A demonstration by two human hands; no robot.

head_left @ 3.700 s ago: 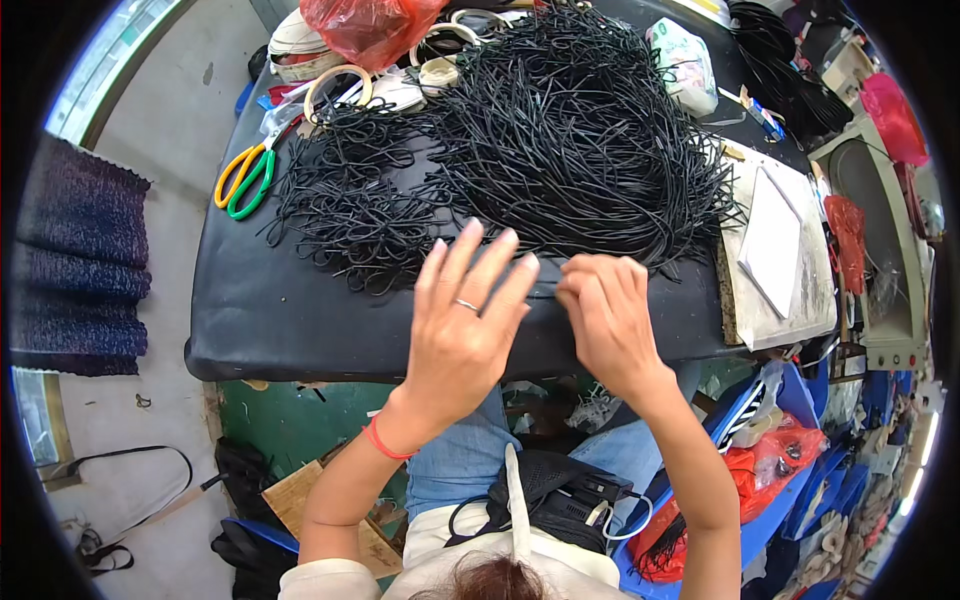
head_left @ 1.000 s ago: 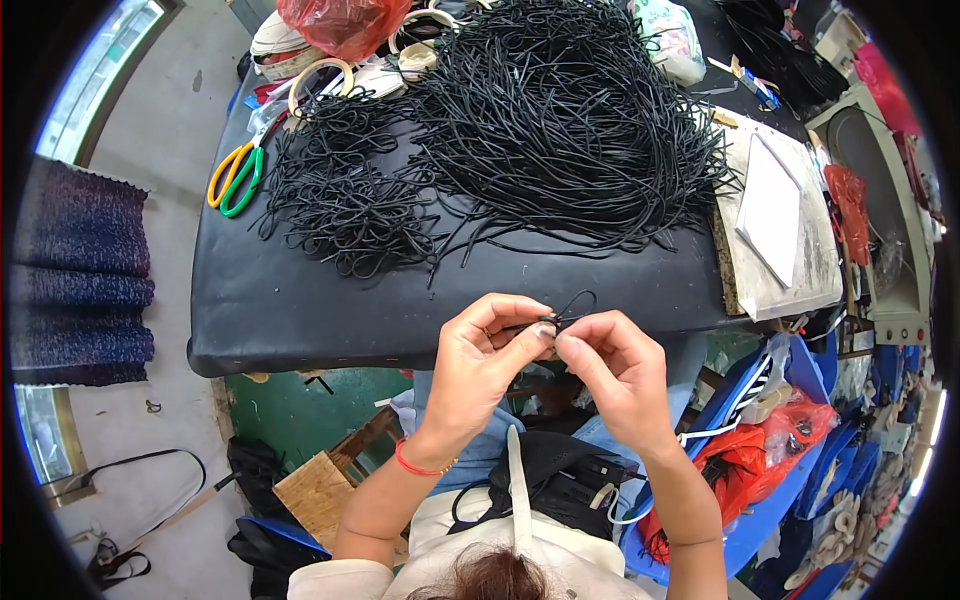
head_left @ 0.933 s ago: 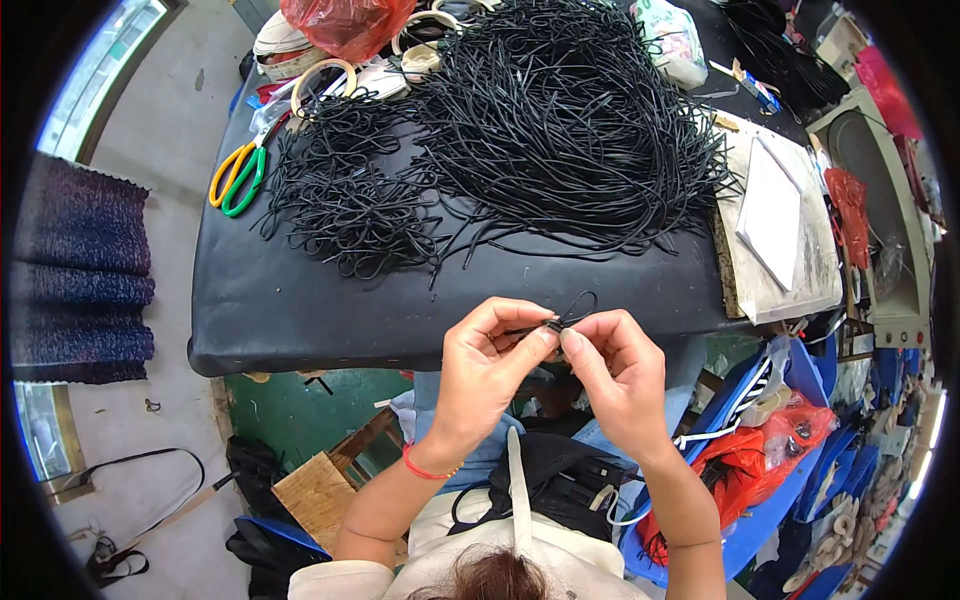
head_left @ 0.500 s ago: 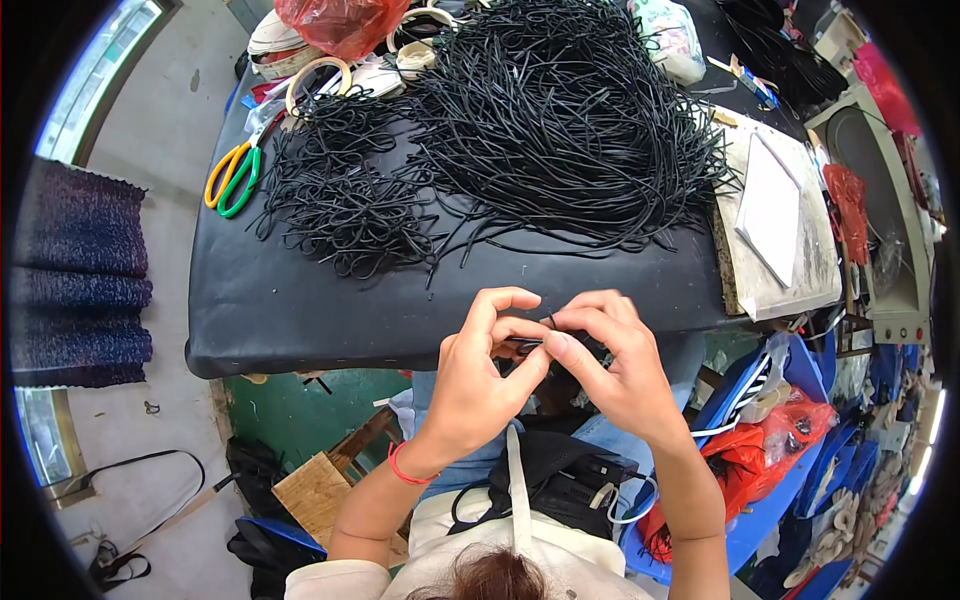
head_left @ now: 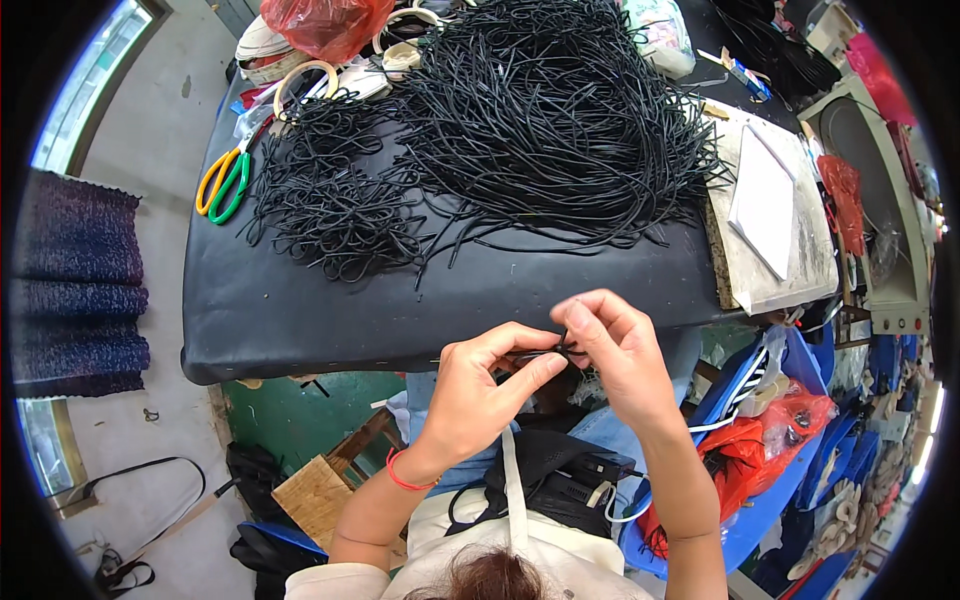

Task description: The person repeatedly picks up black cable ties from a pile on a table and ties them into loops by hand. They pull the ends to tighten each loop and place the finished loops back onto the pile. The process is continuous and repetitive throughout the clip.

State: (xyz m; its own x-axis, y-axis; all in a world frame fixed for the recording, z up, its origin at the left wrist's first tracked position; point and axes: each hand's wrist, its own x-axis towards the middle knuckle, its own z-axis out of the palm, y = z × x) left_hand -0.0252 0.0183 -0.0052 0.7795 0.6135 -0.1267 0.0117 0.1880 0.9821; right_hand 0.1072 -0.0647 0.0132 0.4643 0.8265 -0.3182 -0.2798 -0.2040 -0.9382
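Just beyond my lap, at the table's front edge, my left hand (head_left: 482,385) pinches a looped black cord (head_left: 563,349) between thumb and fingers. My right hand (head_left: 622,350) is closed at the cord's right side, its thumb and forefinger pressed together slightly above the crossing strands. The fingers partly cover the cord, so its exact shape is hard to make out. Farther back on the table lies a large heap of straight black cords (head_left: 560,130). Left of it is a smaller pile of looped black cords (head_left: 335,205).
Scissors (head_left: 224,182) with yellow and green handles lie at the left of the black-covered table (head_left: 300,320). A pale board (head_left: 800,240) with white sheets is at the right. Below it stands a blue bin (head_left: 775,500) with red plastic bags. A wooden stool (head_left: 320,495) is at lower left.
My right hand has lifted a little, its fingers now closed above the cord. My left forefinger has come down onto the cord, and more of the crossing strands shows.
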